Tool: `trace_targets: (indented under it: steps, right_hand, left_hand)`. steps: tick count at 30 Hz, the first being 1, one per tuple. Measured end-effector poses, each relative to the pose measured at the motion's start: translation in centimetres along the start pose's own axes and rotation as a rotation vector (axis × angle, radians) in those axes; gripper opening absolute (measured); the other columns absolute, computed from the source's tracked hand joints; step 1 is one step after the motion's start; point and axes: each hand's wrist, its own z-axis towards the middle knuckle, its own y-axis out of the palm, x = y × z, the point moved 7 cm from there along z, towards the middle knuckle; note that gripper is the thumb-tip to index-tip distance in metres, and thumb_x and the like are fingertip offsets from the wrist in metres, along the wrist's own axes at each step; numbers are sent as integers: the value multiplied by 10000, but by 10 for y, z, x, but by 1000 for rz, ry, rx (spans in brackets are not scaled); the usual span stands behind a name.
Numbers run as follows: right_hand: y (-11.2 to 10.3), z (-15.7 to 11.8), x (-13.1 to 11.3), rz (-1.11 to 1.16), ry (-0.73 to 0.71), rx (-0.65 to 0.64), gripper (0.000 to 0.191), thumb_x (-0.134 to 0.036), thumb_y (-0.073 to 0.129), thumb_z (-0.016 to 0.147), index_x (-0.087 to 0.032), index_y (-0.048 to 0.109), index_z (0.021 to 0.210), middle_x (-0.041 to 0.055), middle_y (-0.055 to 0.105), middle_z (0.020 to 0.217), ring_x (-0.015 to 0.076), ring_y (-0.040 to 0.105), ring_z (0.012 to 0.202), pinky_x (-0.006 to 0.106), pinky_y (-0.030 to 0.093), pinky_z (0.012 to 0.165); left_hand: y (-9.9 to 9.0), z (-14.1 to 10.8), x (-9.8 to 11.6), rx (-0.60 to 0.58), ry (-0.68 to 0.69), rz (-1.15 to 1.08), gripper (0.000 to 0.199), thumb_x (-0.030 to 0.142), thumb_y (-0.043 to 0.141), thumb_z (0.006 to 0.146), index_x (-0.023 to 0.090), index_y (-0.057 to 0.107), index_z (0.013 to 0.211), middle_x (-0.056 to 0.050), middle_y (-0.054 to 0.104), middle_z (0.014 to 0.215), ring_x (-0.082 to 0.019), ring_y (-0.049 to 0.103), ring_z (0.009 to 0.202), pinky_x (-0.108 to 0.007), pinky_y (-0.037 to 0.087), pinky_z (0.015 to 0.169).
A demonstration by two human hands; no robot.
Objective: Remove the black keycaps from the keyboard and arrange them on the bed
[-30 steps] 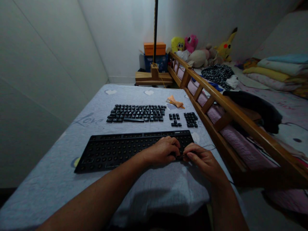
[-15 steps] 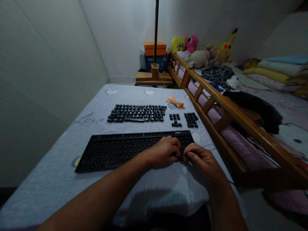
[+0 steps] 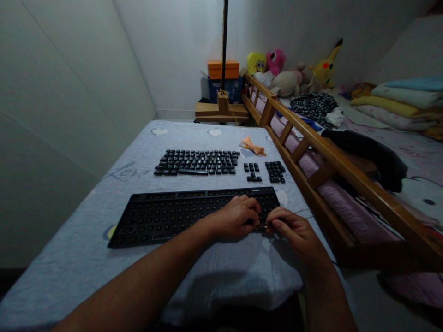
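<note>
A black keyboard base [image 3: 162, 216] with its keycaps off lies across the near part of the cloth-covered table. My left hand [image 3: 238, 216] rests over its right part, fingers curled down near the front edge. Close beside it, my right hand [image 3: 289, 226] pinches with thumb and fingers at the keyboard's front right corner. Something small and thin shows between the two hands, too dark to name. Beyond the base, loose black keycaps [image 3: 199, 162] are laid out in keyboard order. Smaller groups, the arrow-side keycaps [image 3: 252, 171] and number-pad keycaps [image 3: 275, 172], sit to their right.
A crumpled orange cloth [image 3: 253, 145] lies behind the keycaps. Along the right runs a wooden bed rail [image 3: 311, 143], with bedding and plush toys [image 3: 256, 63] past it. A pole on a wooden stand [image 3: 221, 110] and an orange box [image 3: 223, 70] stand at the back.
My right hand has shifted very slightly to the right, away from my left hand. My left hand, the keyboard base and the keycaps stay in place.
</note>
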Motion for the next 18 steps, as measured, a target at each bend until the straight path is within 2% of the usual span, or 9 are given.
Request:
trace_targets:
  steps: [4, 9, 14, 18]
  right_hand:
    - [-2, -2, -2, -7, -6, 6, 196, -331, 559, 945, -209, 685, 858, 28, 610, 774, 172, 594, 756, 300, 457, 712]
    - [-6, -5, -1, 2, -1, 46, 199, -365, 584, 927, -210, 693, 866, 32, 618, 767, 177, 604, 737, 302, 477, 692]
    - [-11, -10, 5, 10, 13, 54, 178, -348, 587, 930, -217, 699, 890, 33, 627, 788, 174, 611, 743, 298, 485, 702]
    - [-21, -15, 10, 67, 13, 112, 131, -319, 605, 923, -239, 708, 905, 23, 623, 828, 156, 606, 730, 279, 482, 681]
  left_hand:
    - [-1, 0, 0, -11, 11, -15, 134, 136, 601, 803, 210, 707, 836, -46, 594, 1148, -222, 534, 1075, -367, 398, 970]
    - [-1, -1, 0, -50, 15, -18, 187, 118, 596, 788, 219, 720, 885, -56, 589, 1175, -241, 532, 1108, -397, 389, 1002]
    - [-2, -1, -2, -59, 16, -45, 175, 111, 616, 803, 218, 728, 883, -58, 590, 1181, -241, 534, 1127, -388, 395, 1007]
    - [-2, 0, -3, -75, 27, -36, 149, 109, 641, 810, 211, 734, 867, -56, 586, 1202, -240, 534, 1135, -377, 391, 1014]
